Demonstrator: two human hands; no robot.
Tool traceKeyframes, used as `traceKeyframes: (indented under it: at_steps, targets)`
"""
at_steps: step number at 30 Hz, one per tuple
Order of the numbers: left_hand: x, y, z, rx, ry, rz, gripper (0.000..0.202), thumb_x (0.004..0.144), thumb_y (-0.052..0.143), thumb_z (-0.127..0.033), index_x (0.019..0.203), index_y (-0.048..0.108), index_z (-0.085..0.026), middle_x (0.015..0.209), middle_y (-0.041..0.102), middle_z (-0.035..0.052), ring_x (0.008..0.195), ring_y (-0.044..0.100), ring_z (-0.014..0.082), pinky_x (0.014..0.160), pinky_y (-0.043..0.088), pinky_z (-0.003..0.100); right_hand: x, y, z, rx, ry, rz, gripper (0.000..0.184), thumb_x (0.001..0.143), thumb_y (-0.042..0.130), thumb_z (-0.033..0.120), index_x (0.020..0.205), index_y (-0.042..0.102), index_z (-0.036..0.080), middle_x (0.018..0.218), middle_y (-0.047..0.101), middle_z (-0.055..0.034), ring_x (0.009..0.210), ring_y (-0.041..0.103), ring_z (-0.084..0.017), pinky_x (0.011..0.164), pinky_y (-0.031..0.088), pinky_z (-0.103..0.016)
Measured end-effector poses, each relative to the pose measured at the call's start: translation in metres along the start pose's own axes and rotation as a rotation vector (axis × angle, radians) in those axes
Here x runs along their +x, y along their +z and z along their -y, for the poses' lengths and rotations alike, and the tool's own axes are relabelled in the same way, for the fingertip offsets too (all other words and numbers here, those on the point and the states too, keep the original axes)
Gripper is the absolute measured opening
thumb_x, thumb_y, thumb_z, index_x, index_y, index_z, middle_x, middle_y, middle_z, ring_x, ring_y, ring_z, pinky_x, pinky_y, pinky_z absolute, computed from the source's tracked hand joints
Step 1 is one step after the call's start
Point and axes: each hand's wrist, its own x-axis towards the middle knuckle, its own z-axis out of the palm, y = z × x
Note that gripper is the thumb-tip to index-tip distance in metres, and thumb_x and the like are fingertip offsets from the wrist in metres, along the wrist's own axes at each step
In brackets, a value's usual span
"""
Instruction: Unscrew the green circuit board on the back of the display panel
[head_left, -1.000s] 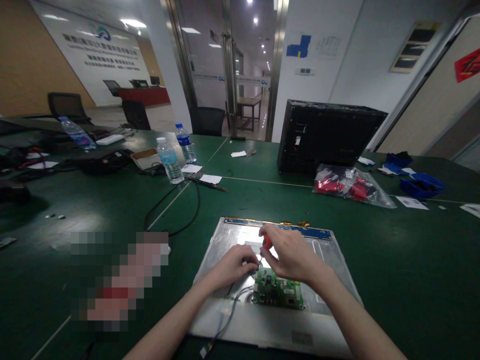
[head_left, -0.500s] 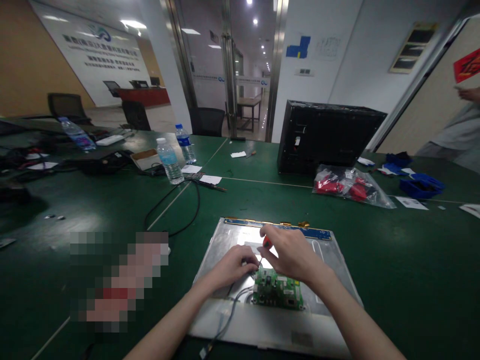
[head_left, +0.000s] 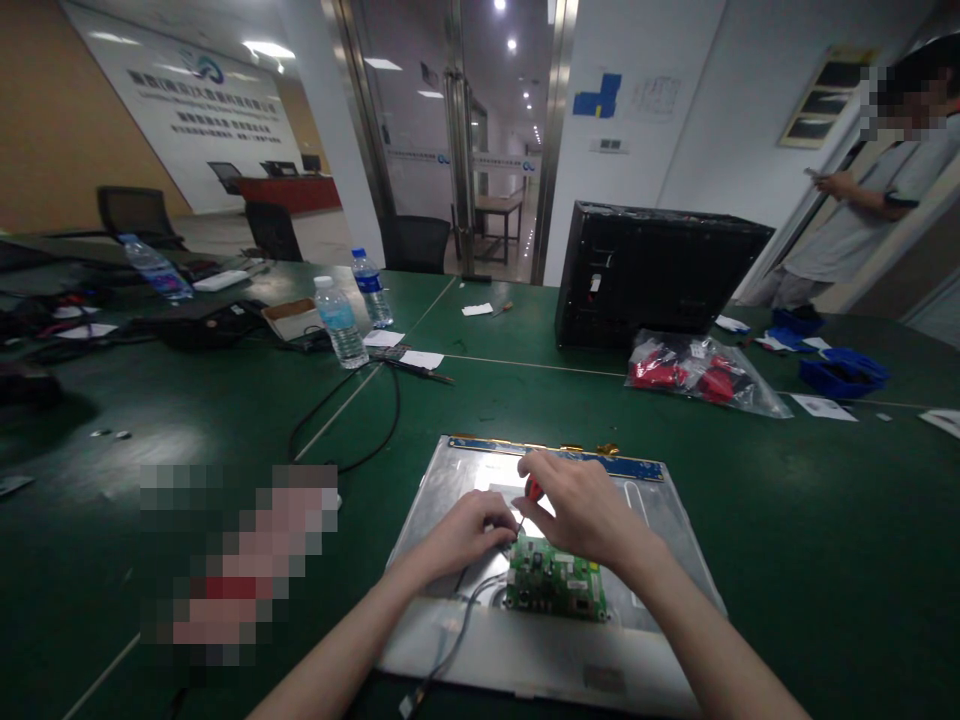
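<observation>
A silver display panel (head_left: 645, 660) lies flat before me, with a blue circuit strip (head_left: 637, 467) along its far edge. On its back sits a green circuit board (head_left: 555, 580), a dark cable (head_left: 459, 640) running from its left side. My right hand (head_left: 581, 505) is closed around the red-and-black handle of a screwdriver (head_left: 533, 488); its thin shaft points down to the board's upper left corner. Beside that tip, my left hand (head_left: 476, 525) has its fingers curled together at the same corner. Whatever is between the left fingertips is hidden.
Beyond the panel stand a black monitor casing (head_left: 660, 275) and a plastic bag with red items (head_left: 705, 375). Water bottles (head_left: 341, 325) and a black cable (head_left: 397, 410) lie left. Blue trays (head_left: 844, 372) sit right. A person (head_left: 862, 210) stands behind the table's right side.
Both hands and the screwdriver keep almost the same place at the board's corner. At the far right, the person has come further into view, and the red sheet is no longer seen.
</observation>
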Motion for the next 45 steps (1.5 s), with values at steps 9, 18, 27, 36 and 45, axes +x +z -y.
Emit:
traceKeyframes:
  at_steps: [9, 18, 27, 36, 45]
  targets:
    - [-0.0008, 0.0012, 0.0035, 0.004, 0.025, -0.015, 0.013, 0.083, 0.058, -0.022, 0.081, 0.070, -0.017, 0.083, 0.069, 0.0029, 0.081, 0.059, 0.0175, 0.079, 0.043, 0.027, -0.0035, -0.0020, -0.0005, 0.064, -0.071, -0.027, 0.020, 0.082, 0.054, 0.018, 0.101, 0.047, 0.020, 0.094, 0.065, -0.0029, 0.074, 0.059, -0.015, 0.056, 0.028, -0.025]
    - [-0.0005, 0.0016, 0.0054, -0.002, 0.015, -0.014, 0.012, 0.081, 0.059, -0.022, 0.083, 0.071, -0.017, 0.084, 0.069, 0.0029, 0.082, 0.060, 0.0180, 0.080, 0.043, 0.028, -0.0008, -0.0044, -0.0003, 0.021, -0.007, 0.007, 0.016, 0.086, 0.058, 0.032, 0.092, 0.049, 0.020, 0.083, 0.066, -0.0022, 0.074, 0.061, -0.017, 0.056, 0.029, -0.025]
    - [-0.0009, 0.0009, 0.0027, -0.016, 0.012, -0.005, 0.012, 0.081, 0.060, -0.020, 0.084, 0.071, -0.017, 0.085, 0.068, 0.0027, 0.082, 0.059, 0.0175, 0.080, 0.043, 0.027, -0.0006, -0.0007, -0.0013, 0.007, 0.004, 0.001, 0.015, 0.085, 0.056, 0.025, 0.097, 0.049, 0.020, 0.086, 0.068, -0.0022, 0.071, 0.061, -0.017, 0.055, 0.024, -0.025]
    - [-0.0012, 0.0016, 0.0048, 0.001, 0.023, -0.019, 0.011, 0.082, 0.060, -0.021, 0.080, 0.069, -0.017, 0.081, 0.068, 0.0024, 0.081, 0.059, 0.0176, 0.078, 0.043, 0.026, -0.0033, -0.0068, 0.0004, 0.062, -0.044, -0.007, 0.019, 0.083, 0.055, 0.024, 0.101, 0.048, 0.019, 0.091, 0.067, -0.0028, 0.075, 0.060, -0.017, 0.057, 0.027, -0.025]
    - [-0.0007, 0.0017, 0.0023, -0.018, 0.006, -0.036, 0.010, 0.080, 0.060, -0.019, 0.081, 0.070, -0.016, 0.082, 0.069, 0.0025, 0.080, 0.060, 0.0174, 0.077, 0.043, 0.026, 0.0005, -0.0011, -0.0016, -0.016, 0.019, 0.038, 0.012, 0.087, 0.056, 0.027, 0.094, 0.050, 0.020, 0.087, 0.068, -0.0014, 0.069, 0.060, -0.016, 0.053, 0.020, -0.026]
